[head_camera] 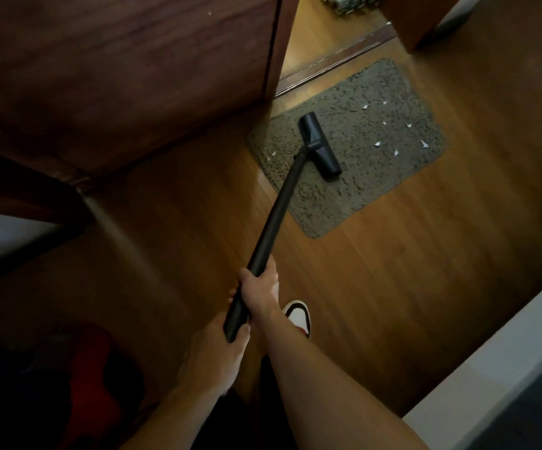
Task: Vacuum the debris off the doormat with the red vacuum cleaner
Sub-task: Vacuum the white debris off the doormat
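- Both hands were wrapped around the long black plastic wand point(276, 219) of the vacuum. My right hand point(261, 289) was curled fully shut higher up the tube, and my left hand point(213, 355) was cupped around its near end, fingers closed under it as far as I could tell.
- From my right hand the wand ran away toward one o'clock, ending at the black T-shaped floor nozzle point(320, 146), which sat on the shaggy grey-brown rectangular doormat point(354, 196).
- That nozzle's long axis lay across the wand, running roughly from eleven o'clock to five o'clock, and it rested on the left-hand half of the mat.
- Small white paper scraps point(377, 143) were scattered on the pile to the nozzle's right, at about three o'clock from it and apart from it; one lone scrap point(273, 154) lay near the mat's left edge, at about nine o'clock.
- I judged the coming stroke had to swing rightward, with my right hand, the nearer one to the nozzle, steering.
- Low at my seven o'clock a dim red shape point(94, 384) showed in shadow, probably the vacuum's red body, though I could not be sure.
- Beyond the mat stood a dark wooden door point(126, 60), at eleven o'clock.
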A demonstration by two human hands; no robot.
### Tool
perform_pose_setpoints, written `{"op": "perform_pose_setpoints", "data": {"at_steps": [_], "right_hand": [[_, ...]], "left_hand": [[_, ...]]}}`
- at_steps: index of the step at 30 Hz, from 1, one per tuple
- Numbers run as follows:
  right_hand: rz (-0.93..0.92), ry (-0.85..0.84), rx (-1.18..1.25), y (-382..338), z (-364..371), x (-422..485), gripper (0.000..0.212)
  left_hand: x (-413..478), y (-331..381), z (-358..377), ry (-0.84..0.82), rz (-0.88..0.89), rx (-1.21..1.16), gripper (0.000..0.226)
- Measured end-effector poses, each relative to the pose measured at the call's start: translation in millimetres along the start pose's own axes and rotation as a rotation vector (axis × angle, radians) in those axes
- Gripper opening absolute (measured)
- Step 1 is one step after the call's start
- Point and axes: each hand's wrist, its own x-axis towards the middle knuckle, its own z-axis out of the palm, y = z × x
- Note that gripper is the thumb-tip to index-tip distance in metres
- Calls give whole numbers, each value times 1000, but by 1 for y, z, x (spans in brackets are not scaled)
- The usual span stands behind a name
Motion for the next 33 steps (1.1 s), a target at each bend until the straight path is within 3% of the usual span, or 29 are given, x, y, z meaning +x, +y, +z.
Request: {"op": "perform_pose_setpoints", "data": {"at_steps": [6,17,29,33], "right_hand": [[13,-4,-24,27,31,-29,61],[-31,-74,-38,55,74,-69,52],[-23,-40,-8,49,55,-49,60],[-21,-8,37,45,40,-43,52]], "left_hand": [[-26,-35,-20,-24,5,-63,44],[-54,-89,-46,-27,-91,-137,28],[-41,-69,-27,-6,-42,-61,27],[-40,-55,-23,-5,-8,-1,32]]}}
